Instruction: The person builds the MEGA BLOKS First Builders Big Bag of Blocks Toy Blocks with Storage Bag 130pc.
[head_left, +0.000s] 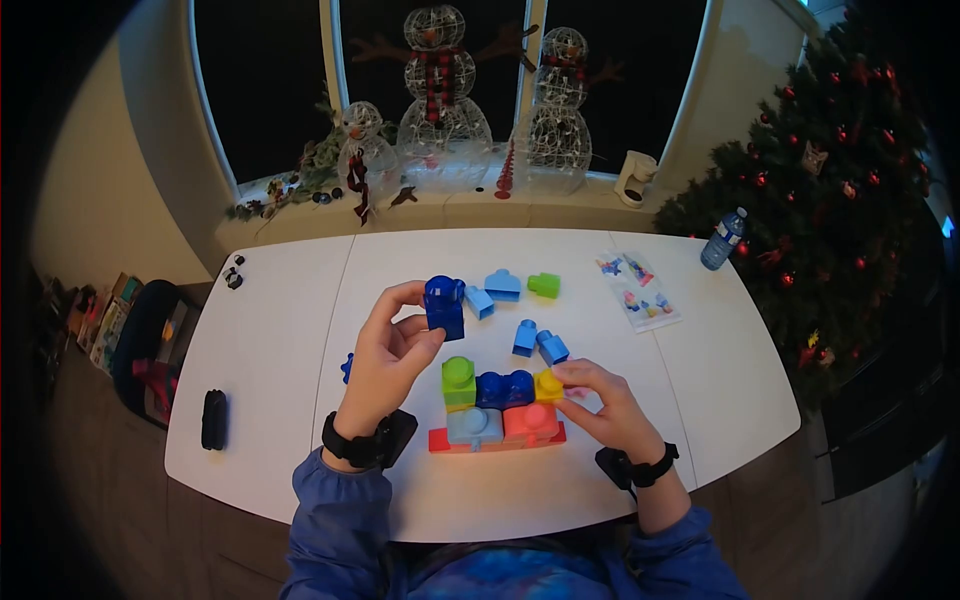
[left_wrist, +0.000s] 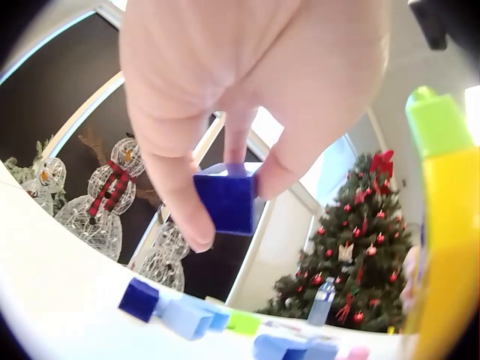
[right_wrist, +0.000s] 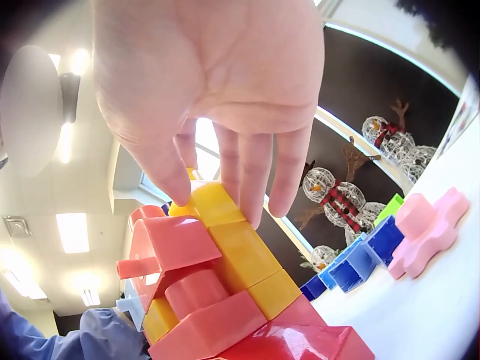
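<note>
"Two hands are working apart over the white table (head_left: 270, 330); what is each one doing, left to right?"

"Left of the left hand (head_left: 380, 355), a black case (head_left: 214, 420) is lying well apart. That hand is pinching a dark blue block (head_left: 444, 308) and is holding it above the tabletop."

"And between the hands?"

"Beyond them, loose light blue blocks (head_left: 503, 286) and a green block (head_left: 543, 286) are lying about. Nearer, the assembly is resting on its red base (head_left: 440, 441); a lime block (head_left: 458, 378) is marking its left end, a yellow block (head_left: 547, 386) its right. The right hand (head_left: 612, 405) is pinching that yellow block, apparently steadying the build."

"Which step is in hand?"

"Judging by the poses, adding a block. The next move is probably calling for bringing the dark blue block inward, turning its open underside down over a stud and pressing, with the right hand bracing."

"Where are edges and room lying?"

"Open tabletop is extending left of the assembly, beneath the left hand. The near table edge is running below both wrists, leaving some margin. Beyond the right hand, a printed sheet (head_left: 650, 306) is lying well off; farther right, a bottle (head_left: 723, 239) is standing close to the far edge."
</note>
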